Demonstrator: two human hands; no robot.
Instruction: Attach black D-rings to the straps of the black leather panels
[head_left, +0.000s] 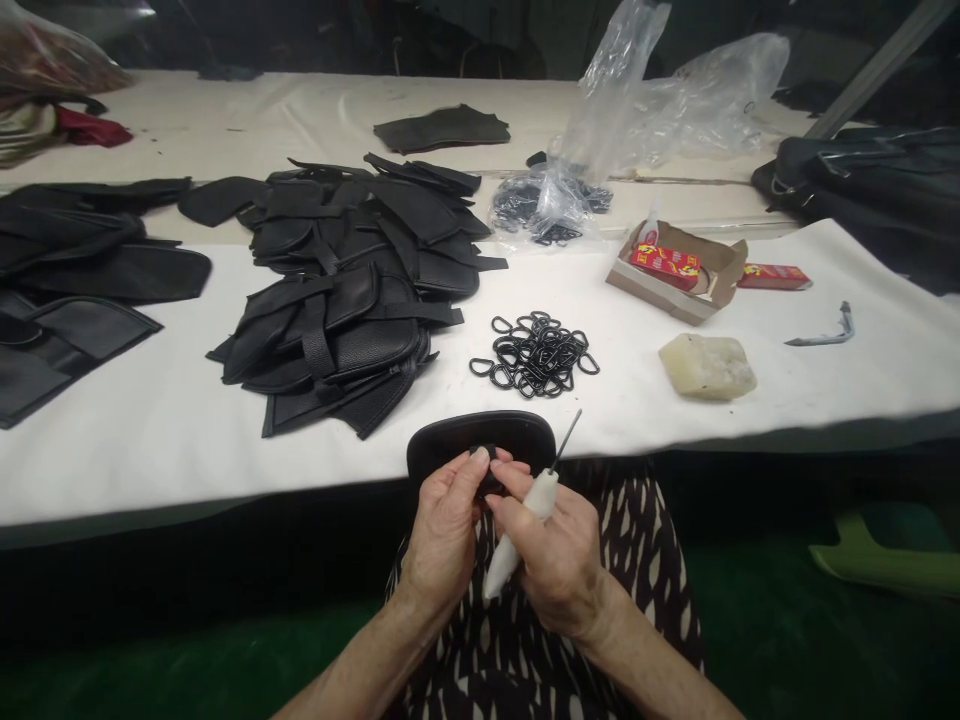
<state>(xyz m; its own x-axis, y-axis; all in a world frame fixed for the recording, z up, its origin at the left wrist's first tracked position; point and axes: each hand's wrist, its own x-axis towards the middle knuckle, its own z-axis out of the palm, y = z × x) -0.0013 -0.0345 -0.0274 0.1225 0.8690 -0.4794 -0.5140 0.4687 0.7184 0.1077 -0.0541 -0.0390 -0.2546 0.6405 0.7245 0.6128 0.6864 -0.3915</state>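
Observation:
A black leather piece (442,432) with a rounded edge rests at the table's front edge, partly over my lap. My left hand (444,515) is closed, thumb and fingers pinching a small dark strap-like part on this piece. My right hand (566,560) grips an awl (510,555) with a white handle, its thin metal shaft pointing up and away. The thumb and fingertips of that hand also meet the dark part beside my left fingers. Exactly what lies between the fingertips is hidden. Just beyond the leather piece is a heap of black D-rings (541,352).
Black leather pieces with straps (337,320) are piled left of the rings, with more leather pieces (82,260) farther left. On the right are a yellowish wax-like block (705,368), a cardboard box (667,285) and a bent metal tool (829,330). Clear plastic bags (675,105) stand behind.

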